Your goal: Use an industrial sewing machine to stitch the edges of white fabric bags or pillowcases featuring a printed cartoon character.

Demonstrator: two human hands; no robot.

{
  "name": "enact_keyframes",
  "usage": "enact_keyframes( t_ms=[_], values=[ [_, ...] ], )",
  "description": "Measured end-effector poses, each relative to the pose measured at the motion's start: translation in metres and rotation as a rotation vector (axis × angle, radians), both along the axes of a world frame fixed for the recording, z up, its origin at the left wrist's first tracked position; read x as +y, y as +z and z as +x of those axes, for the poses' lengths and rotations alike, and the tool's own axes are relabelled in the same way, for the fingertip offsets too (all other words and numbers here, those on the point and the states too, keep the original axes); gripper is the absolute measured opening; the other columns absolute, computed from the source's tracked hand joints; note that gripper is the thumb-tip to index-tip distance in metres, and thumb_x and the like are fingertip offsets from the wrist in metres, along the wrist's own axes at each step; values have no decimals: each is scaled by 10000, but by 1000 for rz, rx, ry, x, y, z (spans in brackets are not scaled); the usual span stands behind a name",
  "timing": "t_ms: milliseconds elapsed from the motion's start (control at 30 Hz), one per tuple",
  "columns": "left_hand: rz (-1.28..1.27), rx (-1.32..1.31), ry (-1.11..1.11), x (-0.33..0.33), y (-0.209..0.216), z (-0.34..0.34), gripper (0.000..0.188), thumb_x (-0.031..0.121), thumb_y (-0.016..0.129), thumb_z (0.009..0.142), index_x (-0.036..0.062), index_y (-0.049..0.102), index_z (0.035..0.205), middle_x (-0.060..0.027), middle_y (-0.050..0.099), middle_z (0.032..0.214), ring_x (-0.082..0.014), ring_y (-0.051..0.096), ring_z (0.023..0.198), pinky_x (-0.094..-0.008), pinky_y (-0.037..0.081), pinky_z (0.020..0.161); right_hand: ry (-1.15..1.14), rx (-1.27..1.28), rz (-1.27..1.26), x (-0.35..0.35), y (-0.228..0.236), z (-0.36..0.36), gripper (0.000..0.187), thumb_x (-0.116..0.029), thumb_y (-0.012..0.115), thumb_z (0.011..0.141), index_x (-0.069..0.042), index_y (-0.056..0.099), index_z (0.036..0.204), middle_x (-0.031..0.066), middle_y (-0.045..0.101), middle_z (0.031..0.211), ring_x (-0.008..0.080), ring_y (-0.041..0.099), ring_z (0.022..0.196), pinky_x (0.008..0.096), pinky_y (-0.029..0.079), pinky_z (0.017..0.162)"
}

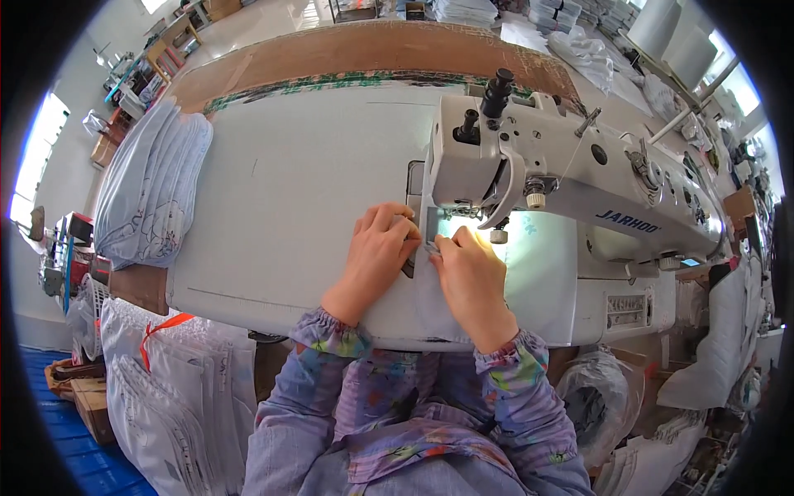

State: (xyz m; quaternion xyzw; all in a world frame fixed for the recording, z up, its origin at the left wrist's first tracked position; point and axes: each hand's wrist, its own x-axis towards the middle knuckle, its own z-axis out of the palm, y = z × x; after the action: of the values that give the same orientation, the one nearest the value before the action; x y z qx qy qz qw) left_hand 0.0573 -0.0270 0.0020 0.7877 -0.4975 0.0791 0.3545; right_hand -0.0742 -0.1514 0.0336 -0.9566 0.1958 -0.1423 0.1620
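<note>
Purple, flower-printed cloth sleeves lie nearest, below the fingers. Under the right fingers and spreading to their right is a pale fabric panel with a faint blue-green print. The thumb and forefinger of the right hand pinch it near its left edge; the fingers of the left hand are bent together just beside them, and whether they grip cloth I cannot tell.

Just beyond the right fingers stands the head of a white metal sewing machine. The sewing looks unfinished: the edge is being arranged by hand, no completed seam can be made out, and stitching it seems left. Left of the fingers lies a stack of white, curved fabric pieces, done or waiting, I cannot tell.

The white, smooth tabletop gives wide room left of the fingers; its front edge runs below the wrists, and the machine crowds the right side.
</note>
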Motion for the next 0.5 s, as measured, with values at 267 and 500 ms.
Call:
enact_keyframes(
  t_ms=[267,500],
  values=[
    [-186,102,-44,6,3,2,154,54,710,876,66,663,1022,-79,613,1232,-322,558,1173,-438,448,991,13,-293,74,1,28,-55,256,-74,797,834,-59,760,1087,90,629,904,296,630,851,427,522,718],
    [-55,-34,-9,-1,9,-17,364,163,745,902,47,661,1237,-118,644,1284,-341,590,1242,-476,439,1117,-596,-287,129,-65,49,-194,548,-95,814,833,-41,632,1347,116,594,1171,234,610,1058,382,517,826]
  ],
)
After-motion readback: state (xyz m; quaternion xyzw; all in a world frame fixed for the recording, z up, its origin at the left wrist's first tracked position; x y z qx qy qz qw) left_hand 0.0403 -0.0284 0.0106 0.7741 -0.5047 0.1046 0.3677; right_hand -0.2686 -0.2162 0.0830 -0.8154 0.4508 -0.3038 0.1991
